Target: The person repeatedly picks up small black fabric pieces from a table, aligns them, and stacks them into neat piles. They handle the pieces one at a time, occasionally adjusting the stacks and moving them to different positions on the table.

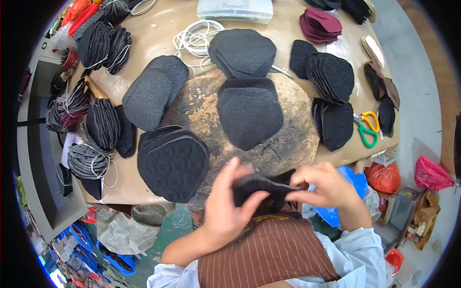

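Observation:
Close to my body, at the table's near edge, I hold a black fabric piece point(259, 188) with both hands. My left hand point(223, 209) is at its left end, thumb in front and fingers behind; the fingertips are slightly blurred. With the thumb and fingers of my right hand point(324, 185) I pinch its right end. The piece is bent, and I cannot tell if it is one layer or more. Beyond my hands, a stack of black rounded pads point(250, 115) lies on a worn, stone-like slab point(297, 120). Another stack of quilted black pads point(173, 165) sits to the left.
More black pad stacks point(242, 50) lie farther back and on both sides. Scissors with yellow and green handles point(367, 129) rest at the right. Tied grey bundles point(89, 161) line the left edge. White cord point(192, 41), maroon pads point(321, 25) and a clear plastic box point(235, 10) are at the back.

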The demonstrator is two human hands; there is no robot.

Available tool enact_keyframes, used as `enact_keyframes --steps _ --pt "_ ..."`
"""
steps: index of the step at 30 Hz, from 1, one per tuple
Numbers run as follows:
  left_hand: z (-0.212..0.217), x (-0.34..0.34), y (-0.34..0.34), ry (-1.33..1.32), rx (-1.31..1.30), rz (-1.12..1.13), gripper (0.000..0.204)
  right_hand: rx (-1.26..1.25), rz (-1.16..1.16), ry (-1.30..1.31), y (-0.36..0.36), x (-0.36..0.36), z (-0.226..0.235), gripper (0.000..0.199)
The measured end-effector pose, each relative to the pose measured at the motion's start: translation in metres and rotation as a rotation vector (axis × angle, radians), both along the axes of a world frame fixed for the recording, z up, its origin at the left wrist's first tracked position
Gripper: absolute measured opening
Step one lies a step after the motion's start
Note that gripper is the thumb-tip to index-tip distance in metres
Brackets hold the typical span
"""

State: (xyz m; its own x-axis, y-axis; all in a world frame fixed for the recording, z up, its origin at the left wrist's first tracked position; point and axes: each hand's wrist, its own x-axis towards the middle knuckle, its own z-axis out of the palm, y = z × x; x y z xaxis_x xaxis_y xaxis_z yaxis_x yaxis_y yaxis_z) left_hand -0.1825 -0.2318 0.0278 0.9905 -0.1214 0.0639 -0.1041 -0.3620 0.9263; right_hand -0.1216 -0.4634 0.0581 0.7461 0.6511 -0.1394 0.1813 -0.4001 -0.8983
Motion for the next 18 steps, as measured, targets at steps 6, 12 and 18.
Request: enact_keyframes --steps 6,12,18 --pt "0.034 0.027 0.065 -0.183 0.104 0.560 0.071 -0.289 -0.691 -0.421 -0.060 0.019 -0.013 0.020" --pt "0.014 0.041 0.016 -0.489 0.655 -0.090 0.029 -0.609 -0.612 -0.586 -0.085 0.034 -0.032 0.042" --pt "-0.030 0.055 -0.022 -0.468 0.855 -0.111 0.026 -0.678 -0.660 -0.614 -0.080 0.029 -0.030 0.035"
